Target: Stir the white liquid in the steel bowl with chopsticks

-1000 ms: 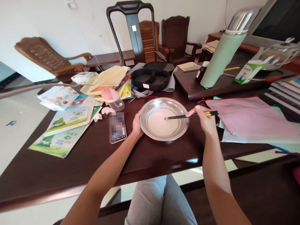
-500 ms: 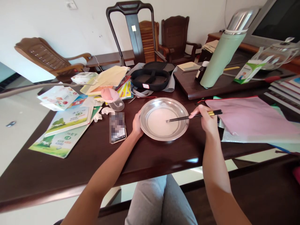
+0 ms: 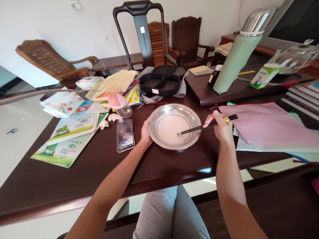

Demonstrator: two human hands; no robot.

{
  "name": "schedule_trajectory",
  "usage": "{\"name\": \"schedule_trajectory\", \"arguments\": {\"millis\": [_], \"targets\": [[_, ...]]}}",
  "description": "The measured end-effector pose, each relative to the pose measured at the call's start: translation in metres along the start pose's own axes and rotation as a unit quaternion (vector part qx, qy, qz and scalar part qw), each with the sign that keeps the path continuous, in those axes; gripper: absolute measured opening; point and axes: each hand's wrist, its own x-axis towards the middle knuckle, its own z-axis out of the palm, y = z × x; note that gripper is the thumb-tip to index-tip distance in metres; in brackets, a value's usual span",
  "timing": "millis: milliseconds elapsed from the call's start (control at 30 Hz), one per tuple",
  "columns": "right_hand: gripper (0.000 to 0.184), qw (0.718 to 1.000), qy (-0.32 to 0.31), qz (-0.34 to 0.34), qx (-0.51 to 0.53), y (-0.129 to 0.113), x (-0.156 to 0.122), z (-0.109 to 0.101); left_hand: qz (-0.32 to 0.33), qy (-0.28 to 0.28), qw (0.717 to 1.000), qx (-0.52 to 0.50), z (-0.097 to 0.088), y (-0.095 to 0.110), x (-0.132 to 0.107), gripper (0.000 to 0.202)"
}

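A round metal basin (image 3: 154,135) stands on the dark table, with a milky white liquid (image 3: 169,127) in its bottom. My left hand (image 3: 146,131) grips the basin's left rim; its fingers are partly hidden under and behind the wall. In my right hand (image 3: 220,125) is a pair of black chopsticks (image 3: 193,129) with gold bands, closed between the fingers. The chopsticks slant down over the right rim, and their tips reach into the liquid. Left of the basin lies a phone (image 3: 125,136), its screen blurred.
A lidded pink-topped cup (image 3: 121,104), crumpled tissues and books (image 3: 72,132) lie to the left. Behind the basin is an open black case (image 3: 160,84). On the right are a pink zip folder (image 3: 269,122), a green thermos (image 3: 238,54) and a small dark bottle (image 3: 215,75).
The chopstick tips have moved slightly toward me in the liquid, and my right hand has shifted a little to the right. My left hand and the basin stay in place.
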Motion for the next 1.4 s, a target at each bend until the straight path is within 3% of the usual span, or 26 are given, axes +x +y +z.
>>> {"name": "schedule_trajectory", "arguments": {"millis": [100, 167, 233, 400, 467, 567, 600, 667, 833, 900, 1000, 1067, 1133, 1300, 1400], "targets": [[0.066, 0.994, -0.109, 0.013, -0.015, -0.005, -0.002, 0.006, 0.0, -0.003, 1.0, -0.007, 0.001, 0.001, -0.001, 0.029], [0.064, 0.989, -0.145, 0.005, -0.038, -0.009, -0.003, 0.01, -0.002, -0.004, 1.0, -0.007, 0.001, 0.001, -0.001, 0.026], [0.063, 0.991, -0.123, -0.007, -0.052, -0.01, -0.002, 0.009, -0.003, -0.003, 1.0, -0.006, 0.002, 0.001, -0.001, 0.023], [0.067, 1.0, 0.007, -0.008, -0.009, -0.001, 0.0, -0.004, -0.003, -0.004, 1.0, -0.001, 0.001, 0.001, 0.0, 0.028], [0.067, 1.0, -0.031, 0.002, 0.004, -0.002, -0.001, -0.003, -0.005, -0.004, 1.0, 0.001, 0.0, 0.002, 0.0, 0.03], [0.066, 0.987, -0.155, 0.004, -0.036, -0.01, -0.003, 0.005, -0.002, -0.005, 1.0, 0.002, 0.001, 0.002, -0.001, 0.029], [0.065, 0.985, -0.165, 0.0, -0.048, -0.012, -0.003, 0.008, 0.0, -0.005, 1.0, 0.001, 0.001, 0.002, -0.001, 0.028], [0.064, 0.986, -0.151, -0.011, -0.068, -0.014, -0.002, 0.01, 0.005, -0.008, 1.0, -0.003, 0.002, 0.003, -0.002, 0.027], [0.066, 0.999, 0.005, -0.017, -0.028, -0.005, 0.001, -0.002, 0.008, -0.006, 1.0, 0.003, 0.002, 0.002, -0.002, 0.03], [0.068, 1.0, -0.012, -0.007, -0.012, -0.003, 0.0, -0.003, 0.006, -0.006, 1.0, 0.001, 0.002, 0.001, -0.001, 0.03], [0.066, 0.991, -0.129, 0.005, -0.046, -0.009, -0.002, 0.003, 0.004, -0.008, 1.0, 0.0, 0.003, 0.001, -0.001, 0.03], [0.065, 0.984, -0.168, -0.003, -0.061, -0.013, -0.003, 0.008, 0.006, -0.012, 1.0, 0.002, 0.003, 0.002, -0.002, 0.03], [0.064, 0.987, -0.146, -0.011, -0.068, -0.012, -0.001, 0.008, 0.007, -0.013, 1.0, 0.002, 0.003, 0.002, -0.001, 0.031], [0.067, 0.999, -0.013, -0.017, -0.029, -0.002, 0.001, -0.003, 0.002, 0.001, 1.0, 0.005, 0.002, 0.0, 0.001, 0.029], [0.067, 0.996, -0.085, -0.003, -0.026, -0.005, -0.001, -0.002, 0.001, 0.0, 1.0, 0.0, 0.002, 0.0, 0.001, 0.027]]}}
